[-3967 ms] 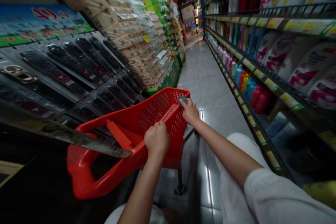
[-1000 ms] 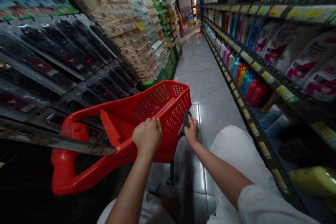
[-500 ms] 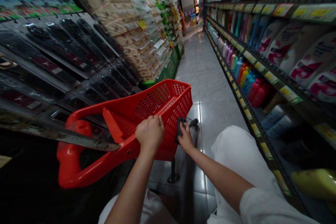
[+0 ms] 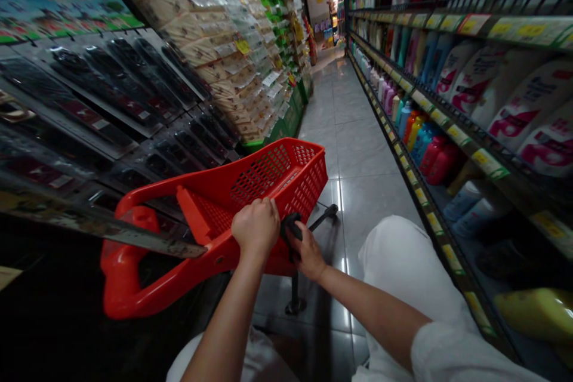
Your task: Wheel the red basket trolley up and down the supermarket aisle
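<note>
A red plastic shopping cart (image 4: 286,188) with perforated basket walls stands tilted across the lower middle of the view. My left hand (image 4: 256,225) is closed in a fist over the basket's near rim. Below and right of it, my right hand (image 4: 310,252) grips a bunched dark cloth (image 4: 292,233) against the outside of the near basket wall. The cloth's exact shape is partly hidden by my fingers. The cart's handle (image 4: 119,277) points to the left, and a dark caster leg (image 4: 294,295) shows beneath the basket.
Shelves of shampoo bottles (image 4: 523,101) line the right side. Stacked tissue packs (image 4: 215,54) and hanging black packaged goods (image 4: 107,77) stand on the left. A worn metal bar (image 4: 147,239) crosses the cart's handle area. Grey tiled floor (image 4: 358,143) runs down the aisle.
My right hand has moved left and slightly down along the cart's near wall with the dark cloth, closer to my left hand. The left hand keeps its grip on the rim.
</note>
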Tool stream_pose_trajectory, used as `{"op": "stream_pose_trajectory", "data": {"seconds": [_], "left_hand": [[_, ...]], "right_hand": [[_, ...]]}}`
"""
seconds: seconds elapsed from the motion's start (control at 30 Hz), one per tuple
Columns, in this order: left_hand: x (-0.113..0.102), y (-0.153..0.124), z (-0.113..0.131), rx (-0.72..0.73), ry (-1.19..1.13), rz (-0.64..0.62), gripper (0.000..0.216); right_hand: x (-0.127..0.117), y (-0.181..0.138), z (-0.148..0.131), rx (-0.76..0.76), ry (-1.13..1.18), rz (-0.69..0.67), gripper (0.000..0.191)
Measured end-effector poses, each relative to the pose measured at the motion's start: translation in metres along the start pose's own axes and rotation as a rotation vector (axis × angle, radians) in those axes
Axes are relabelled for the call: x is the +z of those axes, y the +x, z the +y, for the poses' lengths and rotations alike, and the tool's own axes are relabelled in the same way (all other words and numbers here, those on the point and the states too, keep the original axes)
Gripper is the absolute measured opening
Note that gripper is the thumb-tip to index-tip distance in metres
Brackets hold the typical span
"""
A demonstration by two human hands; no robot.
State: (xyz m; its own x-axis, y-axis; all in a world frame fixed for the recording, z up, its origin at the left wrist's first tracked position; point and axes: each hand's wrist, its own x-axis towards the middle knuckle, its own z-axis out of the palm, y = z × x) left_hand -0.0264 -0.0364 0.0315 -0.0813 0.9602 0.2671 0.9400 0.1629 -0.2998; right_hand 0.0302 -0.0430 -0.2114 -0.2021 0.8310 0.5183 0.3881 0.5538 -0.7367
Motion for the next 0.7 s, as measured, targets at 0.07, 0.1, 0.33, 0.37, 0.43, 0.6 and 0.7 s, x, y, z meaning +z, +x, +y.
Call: {"op": "stream_pose_trajectory", "data": {"seconds": [0.07, 0.1, 0.33, 0.37, 0.43, 0.6, 0.7], "left_hand": [[0.001, 0.000, -0.001, 0.010, 0.006, 0.009, 0.052], [0.001, -0.001, -0.002, 0.015, 0.008, 0.011, 0.052], [0.003, -0.002, -0.006, 0.030, 0.031, 0.016, 0.052], [0.003, -0.002, -0.005, 0.029, 0.032, 0.015, 0.052], [0.003, -0.002, -0.004, 0.025, 0.033, 0.013, 0.051], [0.004, 0.000, -0.001, 0.022, 0.028, 0.011, 0.051], [0.004, 0.002, 0.000, 0.009, 0.016, 0.015, 0.050]], "right_hand": [[0.002, -0.006, 0.017, 0.018, 0.040, 0.042, 0.079], [0.001, -0.004, 0.027, 0.072, 0.066, 0.094, 0.076], [-0.026, 0.071, 0.099, 0.611, 0.226, 0.428, 0.080], [-0.028, 0.081, 0.104, 0.617, 0.256, 0.399, 0.081], [-0.026, 0.090, 0.106, 0.605, 0.280, 0.338, 0.084], [0.013, 0.047, 0.068, 0.528, 0.233, 0.200, 0.090], [0.040, -0.003, 0.035, 0.454, 0.275, 0.106, 0.099]]}}
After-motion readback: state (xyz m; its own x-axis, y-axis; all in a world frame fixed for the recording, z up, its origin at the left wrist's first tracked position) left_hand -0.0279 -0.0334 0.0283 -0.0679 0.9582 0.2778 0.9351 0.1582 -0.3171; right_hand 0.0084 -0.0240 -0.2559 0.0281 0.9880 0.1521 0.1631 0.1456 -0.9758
